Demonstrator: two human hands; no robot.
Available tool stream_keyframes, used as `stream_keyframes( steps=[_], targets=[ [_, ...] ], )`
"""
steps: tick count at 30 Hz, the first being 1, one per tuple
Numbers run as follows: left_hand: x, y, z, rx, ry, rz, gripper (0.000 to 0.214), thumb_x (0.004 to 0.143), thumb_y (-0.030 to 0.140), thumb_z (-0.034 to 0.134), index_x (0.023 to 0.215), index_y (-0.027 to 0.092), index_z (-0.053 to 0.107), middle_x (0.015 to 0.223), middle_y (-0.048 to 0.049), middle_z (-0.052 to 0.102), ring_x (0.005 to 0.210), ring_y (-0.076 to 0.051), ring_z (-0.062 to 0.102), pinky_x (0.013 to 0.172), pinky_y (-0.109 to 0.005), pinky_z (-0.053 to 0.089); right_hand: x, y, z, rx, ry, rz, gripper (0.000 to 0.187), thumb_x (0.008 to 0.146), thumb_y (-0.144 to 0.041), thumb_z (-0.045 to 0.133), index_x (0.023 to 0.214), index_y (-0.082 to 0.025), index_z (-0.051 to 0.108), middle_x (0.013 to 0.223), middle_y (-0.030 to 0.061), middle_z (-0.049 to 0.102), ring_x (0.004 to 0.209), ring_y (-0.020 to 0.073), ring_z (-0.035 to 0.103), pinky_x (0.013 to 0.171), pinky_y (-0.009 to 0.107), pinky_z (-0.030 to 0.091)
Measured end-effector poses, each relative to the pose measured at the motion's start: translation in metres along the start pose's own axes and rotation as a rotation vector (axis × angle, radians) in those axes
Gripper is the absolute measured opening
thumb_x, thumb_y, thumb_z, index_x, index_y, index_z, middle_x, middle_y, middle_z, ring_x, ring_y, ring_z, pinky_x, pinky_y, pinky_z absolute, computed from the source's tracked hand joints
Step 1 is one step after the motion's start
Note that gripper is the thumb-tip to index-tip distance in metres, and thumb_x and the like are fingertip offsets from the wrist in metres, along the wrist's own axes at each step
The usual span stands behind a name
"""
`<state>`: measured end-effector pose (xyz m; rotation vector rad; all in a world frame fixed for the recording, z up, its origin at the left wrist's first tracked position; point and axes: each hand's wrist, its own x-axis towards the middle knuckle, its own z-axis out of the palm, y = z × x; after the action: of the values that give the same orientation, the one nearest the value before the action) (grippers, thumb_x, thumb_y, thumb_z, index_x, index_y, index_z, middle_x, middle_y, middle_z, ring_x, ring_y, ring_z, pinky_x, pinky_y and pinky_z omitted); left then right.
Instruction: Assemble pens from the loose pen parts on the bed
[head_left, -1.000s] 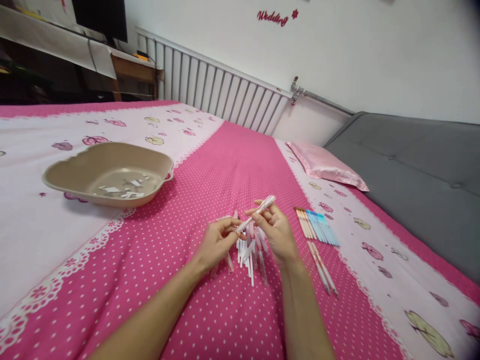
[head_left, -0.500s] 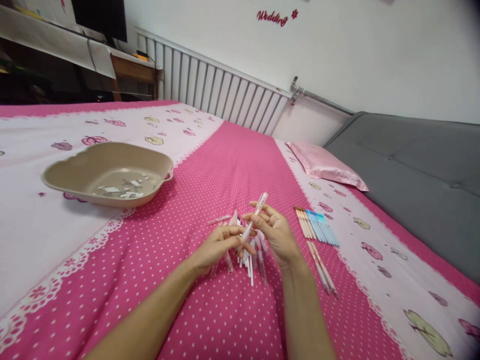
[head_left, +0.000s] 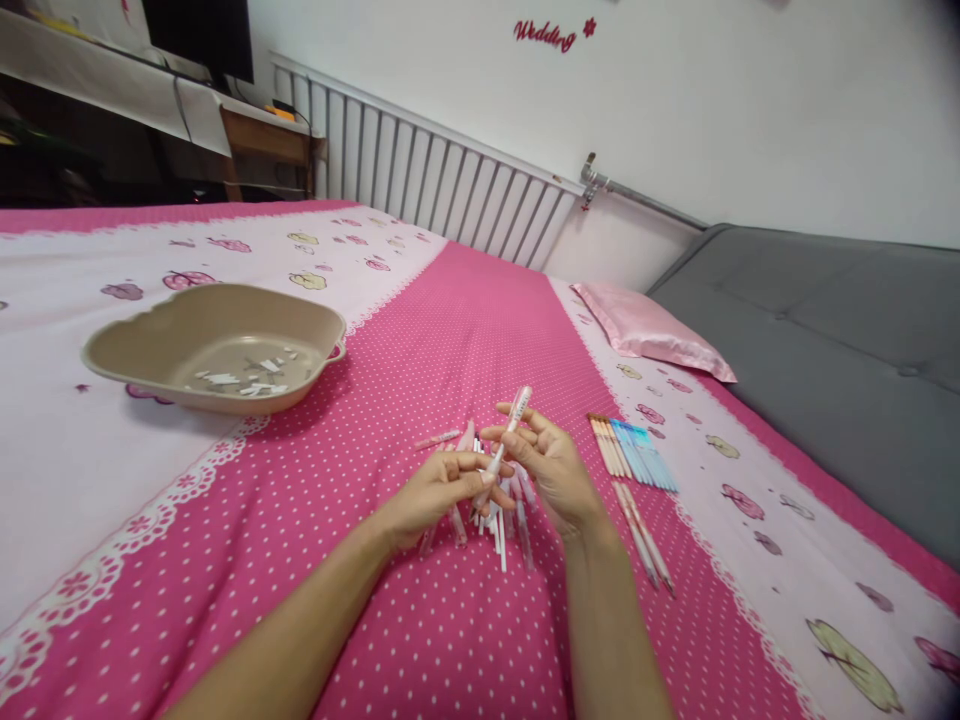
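Both my hands grip one pale pink and white pen (head_left: 517, 408), held slanting above the bed. My left hand (head_left: 442, 490) pinches its lower end between thumb and fingers. Higher up the barrel, my right hand (head_left: 551, 465) closes its thumb and fingers on the pen, whose upper end sticks out past them. Beneath the hands lies a loose pile of clear pink pen parts (head_left: 523, 520) and thin white refills (head_left: 501, 540), partly hidden by my fingers. Another pink pen piece (head_left: 437, 439) rests just beyond my left hand.
Right of my hands lie a row of blue pens (head_left: 645, 455), several peach pens (head_left: 610, 447) and two pink-white pens (head_left: 643, 535). A beige basin (head_left: 217, 300) with small white scraps stands at left. A pink pillow (head_left: 649, 330) lies by the grey headboard (head_left: 825, 340).
The pen's upper end has shifted slightly left, and its printed side has turned a little. Both hands keep hold of it in almost the same place.
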<state>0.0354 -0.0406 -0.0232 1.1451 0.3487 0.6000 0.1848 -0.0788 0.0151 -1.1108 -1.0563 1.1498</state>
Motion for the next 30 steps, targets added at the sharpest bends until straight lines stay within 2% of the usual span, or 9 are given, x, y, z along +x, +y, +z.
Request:
stream_keyframes(
  steps=[12,15,21,25,30],
  targets=[
    [-0.001,0.002,-0.001,0.009,-0.070,0.000,0.033,0.083,0.037,0.057,0.104,0.012,0.065,0.078,-0.0087,0.069,0.061,-0.010,0.056,0.063,-0.023,0.042,-0.003,-0.003,0.000,-0.007,-0.035,0.017,0.045,0.073,-0.038,0.068,0.113,-0.021,0.055,0.092,0.0059,0.070,0.066,0.0123,0.060,0.061,0.025,0.048],
    [0.000,0.000,-0.001,0.038,-0.023,0.033,0.032,0.083,0.038,0.057,0.102,0.013,0.064,0.079,-0.0080,0.068,0.064,-0.011,0.058,0.064,-0.023,0.043,-0.002,-0.002,0.000,-0.015,0.006,0.016,0.042,0.071,-0.038,0.070,0.107,-0.020,0.057,0.093,0.0055,0.068,0.068,0.0121,0.060,0.063,0.025,0.049],
    [0.005,-0.009,-0.004,0.201,0.053,0.048,0.032,0.078,0.043,0.062,0.086,0.012,0.062,0.074,-0.0076,0.067,0.061,-0.011,0.057,0.059,-0.023,0.041,0.002,0.004,-0.002,-0.093,0.141,-0.019,0.038,0.063,-0.035,0.077,0.094,-0.018,0.063,0.074,0.0001,0.064,0.065,0.0110,0.058,0.058,0.023,0.046],
    [0.005,-0.011,-0.004,0.244,0.074,0.032,0.035,0.077,0.044,0.062,0.090,0.012,0.062,0.072,-0.0071,0.067,0.057,-0.010,0.055,0.055,-0.022,0.038,0.003,0.006,-0.004,-0.128,0.233,-0.009,0.039,0.054,-0.033,0.082,0.085,-0.015,0.065,0.065,-0.0013,0.062,0.059,0.0110,0.057,0.055,0.023,0.045],
    [0.005,-0.010,-0.005,0.252,0.048,0.051,0.037,0.081,0.044,0.058,0.095,0.011,0.064,0.077,-0.0098,0.067,0.059,-0.010,0.053,0.056,-0.023,0.039,0.002,0.003,-0.006,-0.093,0.185,0.005,0.042,0.058,-0.030,0.080,0.095,-0.017,0.066,0.076,0.0020,0.068,0.070,0.0128,0.062,0.062,0.024,0.047]
  ],
)
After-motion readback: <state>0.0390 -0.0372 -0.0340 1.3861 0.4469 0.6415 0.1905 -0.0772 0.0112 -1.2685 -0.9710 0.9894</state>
